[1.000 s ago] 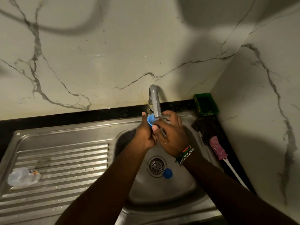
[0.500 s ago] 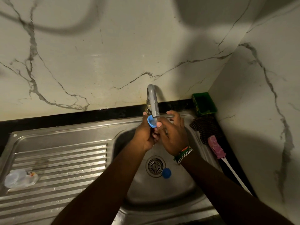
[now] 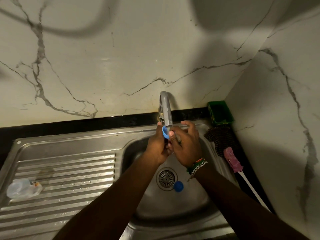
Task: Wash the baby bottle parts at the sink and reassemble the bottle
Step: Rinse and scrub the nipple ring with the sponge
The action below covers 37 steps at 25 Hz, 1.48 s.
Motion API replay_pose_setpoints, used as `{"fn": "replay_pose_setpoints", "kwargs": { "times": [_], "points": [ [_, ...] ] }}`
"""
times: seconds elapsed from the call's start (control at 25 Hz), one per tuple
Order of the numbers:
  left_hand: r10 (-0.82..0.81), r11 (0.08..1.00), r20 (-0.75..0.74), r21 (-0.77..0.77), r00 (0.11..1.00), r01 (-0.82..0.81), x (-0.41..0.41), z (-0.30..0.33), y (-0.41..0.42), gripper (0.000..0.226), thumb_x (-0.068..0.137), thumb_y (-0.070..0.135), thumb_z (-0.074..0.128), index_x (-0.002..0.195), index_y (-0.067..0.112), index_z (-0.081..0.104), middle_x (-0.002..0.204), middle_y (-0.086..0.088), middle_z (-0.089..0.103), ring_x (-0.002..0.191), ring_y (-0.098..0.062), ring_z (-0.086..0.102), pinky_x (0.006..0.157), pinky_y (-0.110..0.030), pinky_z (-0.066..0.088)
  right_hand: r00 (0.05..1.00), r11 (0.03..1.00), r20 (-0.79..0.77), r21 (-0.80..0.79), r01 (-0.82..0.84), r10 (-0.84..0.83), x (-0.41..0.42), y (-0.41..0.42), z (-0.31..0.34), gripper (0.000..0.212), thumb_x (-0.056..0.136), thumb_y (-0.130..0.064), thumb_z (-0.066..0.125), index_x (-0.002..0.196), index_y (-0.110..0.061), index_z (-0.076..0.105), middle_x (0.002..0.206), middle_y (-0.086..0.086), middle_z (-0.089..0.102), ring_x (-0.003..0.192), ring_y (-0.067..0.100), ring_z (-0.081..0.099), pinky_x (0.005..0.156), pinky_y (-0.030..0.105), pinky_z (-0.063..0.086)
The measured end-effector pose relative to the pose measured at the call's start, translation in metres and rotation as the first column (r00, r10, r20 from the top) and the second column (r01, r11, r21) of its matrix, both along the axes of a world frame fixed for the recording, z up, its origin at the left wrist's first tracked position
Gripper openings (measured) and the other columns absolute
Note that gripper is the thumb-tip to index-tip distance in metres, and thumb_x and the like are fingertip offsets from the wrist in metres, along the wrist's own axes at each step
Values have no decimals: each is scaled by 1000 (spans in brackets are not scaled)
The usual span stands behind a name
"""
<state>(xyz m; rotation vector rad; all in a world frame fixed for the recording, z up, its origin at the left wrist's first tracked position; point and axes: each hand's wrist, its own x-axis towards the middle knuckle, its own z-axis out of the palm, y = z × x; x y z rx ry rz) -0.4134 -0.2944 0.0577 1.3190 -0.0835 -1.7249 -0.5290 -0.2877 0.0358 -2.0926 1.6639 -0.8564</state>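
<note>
Under the grey tap spout (image 3: 166, 111), my left hand (image 3: 158, 146) grips a small blue bottle ring (image 3: 165, 132). My right hand (image 3: 186, 144) meets it from the right, thumb and forefinger on the ring, other fingers spread toward the tap. Both hands hover over the steel sink basin (image 3: 194, 203). A second blue part, a round cap (image 3: 178, 186), lies in the basin beside the drain (image 3: 166, 178). The clear bottle body (image 3: 23, 188) lies on its side on the ribbed drainboard (image 3: 69, 172) at far left.
A pink-headed bottle brush (image 3: 232, 161) with a white handle lies on the counter right of the basin, next to a dark mesh scrubber (image 3: 220, 140). A green box (image 3: 220, 112) sits in the back corner. Marble walls close off the back and right.
My hands turned the blue ring slightly under the spout, so it now shows more edge-on. Everything else stayed in place.
</note>
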Motion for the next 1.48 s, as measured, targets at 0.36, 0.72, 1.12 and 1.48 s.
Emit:
{"fn": "replay_pose_setpoints", "kwargs": {
  "times": [0.36, 0.72, 1.12, 1.48],
  "points": [
    [111, 994, 46, -8, 993, -111, -16, 1, 15, 19, 94, 26, 70, 105, 10, 70, 102, -12, 76, 97, -28, 73, 95, -48, 59, 823, 943, 509, 321, 90, -252, 18, -7, -12, 39, 89, -58, 62, 72, -23, 63, 80, 7, 62, 73, 19, 61, 69, 39, 57],
    [109, 994, -14, 32, 994, -108, 3, -10, -2, 46, 104, 42, 50, 131, 7, 61, 107, -12, 72, 97, -25, 70, 102, -45, 52, 965, 978, 260, 203, -34, -20, 5, 1, -4, 38, 86, -40, 71, 117, -19, 67, 127, 3, 52, 100, -3, 52, 86, 2, 40],
    [38, 999, 114, 7, 993, -39, 14, -17, -3, 52, 92, 56, 64, 117, 11, 69, 84, -8, 72, 71, -19, 67, 72, -32, 56, 974, 973, 166, 151, -176, 151, 7, 16, -6, 60, 78, -42, 74, 133, -25, 58, 150, 4, 31, 127, 19, 47, 100, 25, 46],
    [138, 948, 716, -296, 684, 119, 7, -34, 32, 39, 87, 4, 76, 120, 13, 60, 103, 5, 64, 88, 0, 62, 66, -5, 51, 938, 911, 323, 412, -21, -124, -22, 12, -26, 38, 87, -2, 64, 123, -16, 63, 127, 5, 63, 115, 15, 60, 102, 32, 52]
  ]
}}
